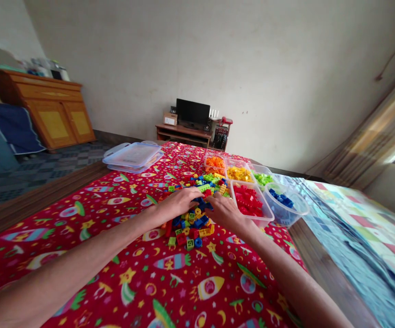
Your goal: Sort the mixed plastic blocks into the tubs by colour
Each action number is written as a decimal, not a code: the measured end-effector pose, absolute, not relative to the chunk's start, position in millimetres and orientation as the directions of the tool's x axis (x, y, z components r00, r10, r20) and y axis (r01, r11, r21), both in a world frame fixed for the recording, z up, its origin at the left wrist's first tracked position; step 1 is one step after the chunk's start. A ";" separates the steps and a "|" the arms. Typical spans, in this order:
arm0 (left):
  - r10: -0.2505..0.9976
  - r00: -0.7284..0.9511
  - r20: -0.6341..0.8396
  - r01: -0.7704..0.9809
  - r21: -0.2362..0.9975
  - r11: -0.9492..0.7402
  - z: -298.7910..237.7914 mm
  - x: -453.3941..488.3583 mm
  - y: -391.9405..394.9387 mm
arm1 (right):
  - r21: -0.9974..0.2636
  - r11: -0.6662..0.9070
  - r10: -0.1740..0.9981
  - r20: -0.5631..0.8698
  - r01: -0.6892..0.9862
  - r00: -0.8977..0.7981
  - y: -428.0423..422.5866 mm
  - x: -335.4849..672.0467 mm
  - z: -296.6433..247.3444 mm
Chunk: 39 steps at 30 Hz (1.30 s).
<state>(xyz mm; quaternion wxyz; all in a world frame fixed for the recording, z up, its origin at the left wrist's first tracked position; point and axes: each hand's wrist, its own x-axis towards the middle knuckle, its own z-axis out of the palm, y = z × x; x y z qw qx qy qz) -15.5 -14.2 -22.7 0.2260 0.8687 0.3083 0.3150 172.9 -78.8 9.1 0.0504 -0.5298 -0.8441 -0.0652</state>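
Note:
A loose heap of coloured toy building blocks [190, 221] lies on a red patterned cloth. My left hand [181, 200] reaches over the heap from the left, its fingers bent down together among the blocks. From the right comes my right hand [222, 208], fingers also curled down into the heap, close to the left fingertips. What either hand pinches is hidden. Beside my right hand stands a clear box of red blocks [248, 200]. Behind it are boxes with orange blocks [215, 165], yellow blocks [239, 173] and green blocks [263, 178]. A round tub holds blue blocks [281, 198].
Stacked clear plastic lids [132, 156] lie at the cloth's far left edge. A bed with a patchwork cover [365, 214] adjoins the table on the right. At the far wall, a desk [184, 130] carries a monitor [193, 112]. A wooden cabinet [57, 114] stands left.

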 end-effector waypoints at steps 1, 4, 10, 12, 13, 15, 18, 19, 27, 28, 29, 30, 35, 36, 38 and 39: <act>0.649 0.640 0.411 0.362 0.584 -0.727 -25.4 -15.1 -15.7 | 0.062 0.433 0.887 0.147 0.899 -0.437 -78.8 171.5 6.8; 0.612 0.673 0.416 0.333 0.569 -0.752 -29.4 -13.5 -18.6 | 0.068 0.434 0.888 0.137 0.898 -0.439 -78.7 169.0 5.2; 0.764 0.486 0.425 0.410 0.661 -0.628 -20.3 -10.3 -13.5 | -0.025 0.390 0.900 0.220 0.921 -0.375 -74.7 172.1 11.8; 0.800 0.439 0.410 0.382 0.721 -0.579 -15.3 -10.1 -12.7 | -0.081 0.405 0.889 0.268 0.911 -0.371 -73.0 173.1 11.2; 0.811 0.427 0.399 0.360 0.748 -0.558 -13.2 -10.0 -12.9 | -0.111 0.419 0.879 0.297 0.901 -0.373 -72.4 173.4 10.4; 0.831 0.425 0.360 0.322 0.798 -0.510 -10.1 -9.2 -14.6 | -0.165 0.457 0.852 0.363 0.874 -0.376 -71.8 173.6 8.4; 0.849 0.449 0.280 0.291 0.852 -0.435 -8.3 -7.0 -19.1 | -0.233 0.527 0.807 0.439 0.818 -0.395 -71.6 173.2 7.1; 0.847 0.463 0.262 0.285 0.861 -0.422 -7.9 -6.1 -20.9 | -0.252 0.555 0.794 0.446 0.793 -0.414 -71.6 172.9 7.1; 0.834 0.493 0.248 0.204 0.899 -0.388 -5.6 -1.2 -26.0 | -0.263 0.578 0.788 0.427 0.772 -0.444 -72.8 170.8 8.8; 0.846 0.479 0.233 0.200 0.910 -0.364 -6.3 -0.6 -26.3 | -0.267 0.572 0.787 0.445 0.775 -0.427 -73.5 170.3 9.1; 0.857 0.462 0.226 0.200 0.916 -0.349 -6.7 0.2 -27.5 | -0.276 0.575 0.782 0.462 0.771 -0.418 -74.3 169.8 9.2; 0.866 0.444 0.231 0.204 0.915 -0.349 -6.5 1.3 -30.0 | -0.289 0.585 0.774 0.477 0.758 -0.415 -75.1 169.2 9.2; 0.883 0.414 0.221 0.304 0.881 -0.363 4.3 7.9 -56.6 | -0.374 0.626 0.755 0.509 0.684 -0.413 -77.4 166.2 6.6; 0.891 0.406 0.204 0.326 0.878 -0.350 7.1 8.9 -61.9 | -0.385 0.629 0.755 0.510 0.675 -0.412 -77.3 166.0 6.2; 0.906 0.385 0.178 0.334 0.888 -0.316 11.1 10.5 -68.8 | -0.402 0.638 0.751 0.513 0.657 -0.416 -76.3 166.3 6.2; 0.909 0.382 0.165 0.316 0.901 -0.296 11.9 11.2 -70.3 | -0.405 0.646 0.745 0.518 0.647 -0.420 -75.6 166.9 6.8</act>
